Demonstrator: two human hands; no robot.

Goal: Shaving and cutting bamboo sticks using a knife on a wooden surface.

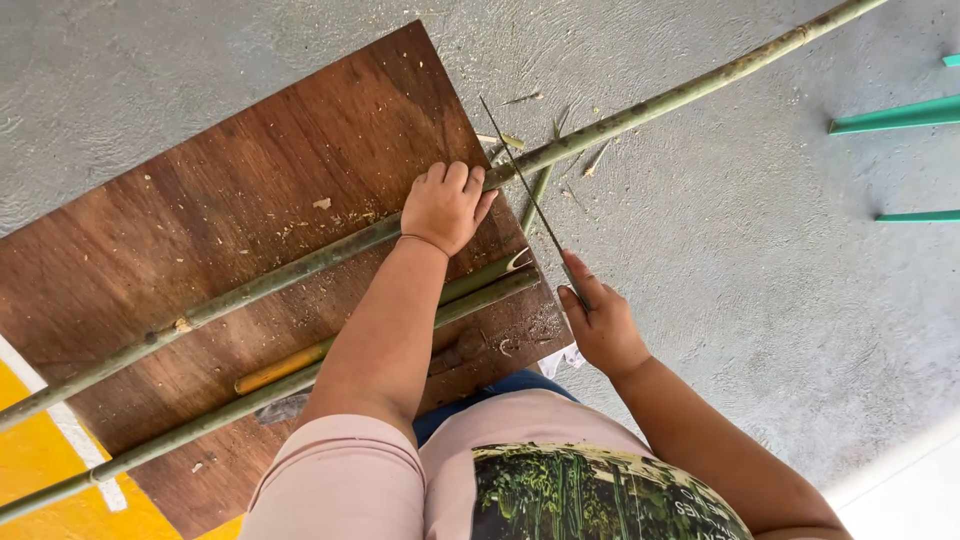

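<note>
My left hand (445, 205) presses down, fingers curled, on a long green bamboo pole (300, 265) lying slantwise across the brown board (230, 190), just at the board's far edge. My right hand (600, 322) grips a thin saw blade (528, 190) set across the pole, just off the board. Two shorter poles (470, 295) lie on the board nearer me, sawdust scattered about

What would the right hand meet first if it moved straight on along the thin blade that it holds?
The right hand points up-left along the thin saw blade. It would probably first meet the long green bamboo pole held by the left hand; depth is unclear.
</note>
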